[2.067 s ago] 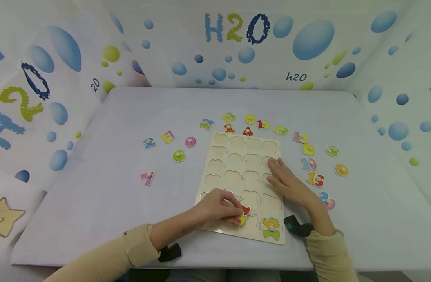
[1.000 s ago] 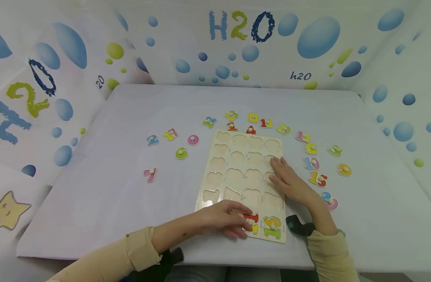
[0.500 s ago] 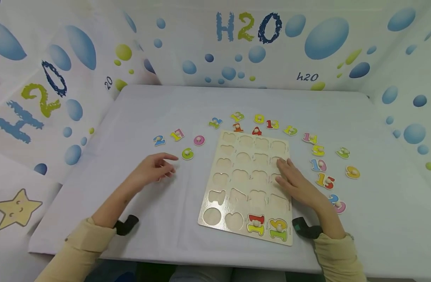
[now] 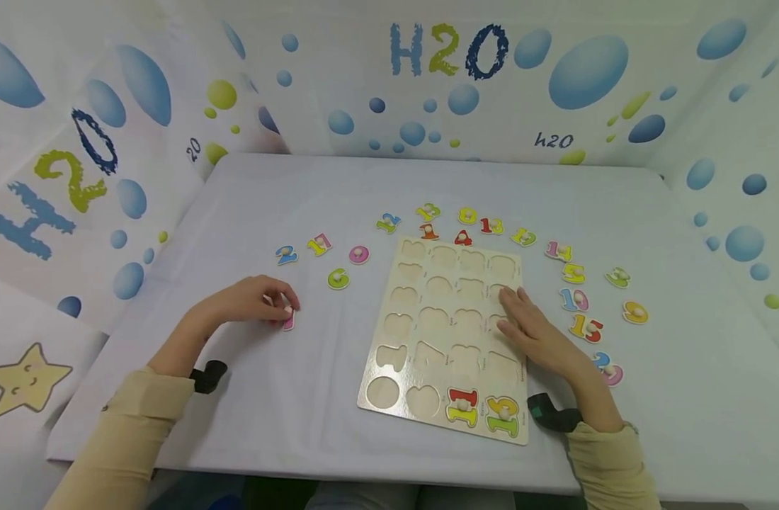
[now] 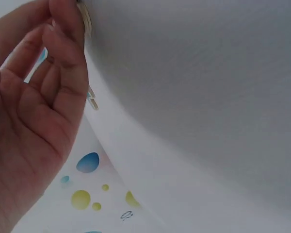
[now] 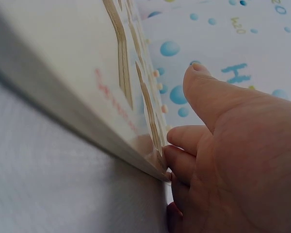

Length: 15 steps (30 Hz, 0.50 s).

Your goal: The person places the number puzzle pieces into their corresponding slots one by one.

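Observation:
At the left of the table, my left hand (image 4: 252, 299) pinches the pink number 7 puzzle piece (image 4: 290, 320) between thumb and fingers. In the left wrist view only a thin edge of the piece (image 5: 85, 19) shows past the fingertips. My right hand (image 4: 539, 336) lies with extended fingers on the right side of the wooden number puzzle board (image 4: 389, 418). The red and yellow 11 piece (image 4: 462, 406) and the 16 piece (image 4: 502, 415) sit in recesses of its bottom row. The other visible recesses hold no pieces, and my right fingers cover some on that side.
Left of the board lie a blue 2 (image 4: 286, 255), a 17 (image 4: 319, 245), a pink 0 (image 4: 359, 255) and a green 6 (image 4: 338, 278). Several more number pieces arc behind and right of it, including a 15 (image 4: 586, 328) and an orange piece (image 4: 635, 312).
My left hand placed the 11 piece in the board's bottom row and let go. It then moved left and took hold of the pink 7. My right hand stayed on the board.

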Available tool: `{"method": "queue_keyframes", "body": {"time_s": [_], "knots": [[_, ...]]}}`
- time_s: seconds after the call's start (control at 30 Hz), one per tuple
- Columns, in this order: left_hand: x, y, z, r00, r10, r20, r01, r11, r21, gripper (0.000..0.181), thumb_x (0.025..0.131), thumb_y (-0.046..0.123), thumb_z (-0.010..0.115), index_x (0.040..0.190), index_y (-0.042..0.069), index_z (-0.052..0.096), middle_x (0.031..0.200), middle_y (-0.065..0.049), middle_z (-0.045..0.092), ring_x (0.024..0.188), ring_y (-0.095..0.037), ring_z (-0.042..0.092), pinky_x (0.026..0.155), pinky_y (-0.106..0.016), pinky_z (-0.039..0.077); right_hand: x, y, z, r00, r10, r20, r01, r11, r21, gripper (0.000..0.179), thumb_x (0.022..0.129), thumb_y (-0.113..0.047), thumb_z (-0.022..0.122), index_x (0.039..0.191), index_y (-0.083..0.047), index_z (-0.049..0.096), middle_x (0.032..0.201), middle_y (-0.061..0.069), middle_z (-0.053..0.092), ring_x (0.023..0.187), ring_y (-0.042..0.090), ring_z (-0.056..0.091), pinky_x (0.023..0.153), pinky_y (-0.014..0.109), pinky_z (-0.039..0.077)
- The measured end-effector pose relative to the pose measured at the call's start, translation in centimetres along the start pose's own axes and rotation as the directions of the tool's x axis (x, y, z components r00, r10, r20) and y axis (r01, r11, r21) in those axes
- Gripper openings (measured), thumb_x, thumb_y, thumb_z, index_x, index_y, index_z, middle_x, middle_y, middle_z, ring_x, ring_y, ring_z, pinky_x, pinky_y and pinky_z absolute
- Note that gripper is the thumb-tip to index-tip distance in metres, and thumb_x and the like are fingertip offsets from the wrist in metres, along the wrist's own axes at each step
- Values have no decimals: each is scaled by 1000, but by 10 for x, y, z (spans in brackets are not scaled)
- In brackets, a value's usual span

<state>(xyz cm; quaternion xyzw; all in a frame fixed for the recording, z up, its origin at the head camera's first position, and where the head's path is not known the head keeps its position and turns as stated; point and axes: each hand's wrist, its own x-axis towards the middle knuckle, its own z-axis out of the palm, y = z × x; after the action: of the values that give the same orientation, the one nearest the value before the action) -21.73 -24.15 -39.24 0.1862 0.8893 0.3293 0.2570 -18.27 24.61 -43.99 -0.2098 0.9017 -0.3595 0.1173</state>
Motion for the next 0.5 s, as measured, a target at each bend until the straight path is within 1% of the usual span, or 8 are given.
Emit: {"method": "queue_keyframes", "body": {"time_s": [0.07,0.13,0.27,0.33,0.4,0.47,0.5], "knots": [[1,-1,-1,1000,-1,16,1,999,-35,13,86,11,67,97,6,68,70,-3,62,67,-19,60,66,-31,49,0,0,0,1000,4,1,-4,1000,5,66,99,-32,46,148,1,15,153,17,10,139,30,-5,108,53,3],[1,-2,-1,1000,-4,28,7,994,-109,15,86,11,67,98,2,68,71,-5,64,67,-21,62,67,-31,51,0,0,0,1000,7,2,-7,1000,6,66,99,-32,46,148,1,15,154,17,10,140,30,-5,108,53,3],[2,-8,0,999,-34,36,43,964,-261,19,87,10,67,100,-4,67,76,-11,66,71,-25,65,70,-31,53,0,-1,-1,1000,10,2,-10,1000,6,66,99,-32,46,148,1,15,154,17,9,140,30,-5,108,53,3],[2,-10,1,998,-50,37,58,956,-288,19,87,10,67,99,-4,67,77,-13,66,72,-25,65,70,-31,53,0,-2,-1,1000,14,3,-14,1000,5,67,99,-32,46,148,0,15,154,16,9,140,30,-5,108,53,3],[3,-11,1,997,-69,33,76,953,-294,20,86,11,68,98,-4,66,77,-14,66,72,-26,65,70,-31,53,0,-2,-1,1000,16,4,-16,1000,4,67,99,-32,46,148,0,14,154,16,9,140,29,-5,108,53,3],[4,-9,2,996,-87,17,88,952,-292,21,86,13,67,99,-4,65,76,-13,67,72,-24,66,70,-29,52,0,-3,-2,1000,16,6,-16,1000,3,67,99,-32,46,148,0,14,154,16,9,140,29,-5,108,53,3],[6,-6,3,995,-101,3,97,948,-304,22,86,13,68,99,-5,65,77,-13,67,73,-24,66,71,-29,52,0,-3,-2,1000,15,6,-15,1000,2,67,99,-32,46,148,0,14,154,16,9,140,29,-5,108,53,3]]}}
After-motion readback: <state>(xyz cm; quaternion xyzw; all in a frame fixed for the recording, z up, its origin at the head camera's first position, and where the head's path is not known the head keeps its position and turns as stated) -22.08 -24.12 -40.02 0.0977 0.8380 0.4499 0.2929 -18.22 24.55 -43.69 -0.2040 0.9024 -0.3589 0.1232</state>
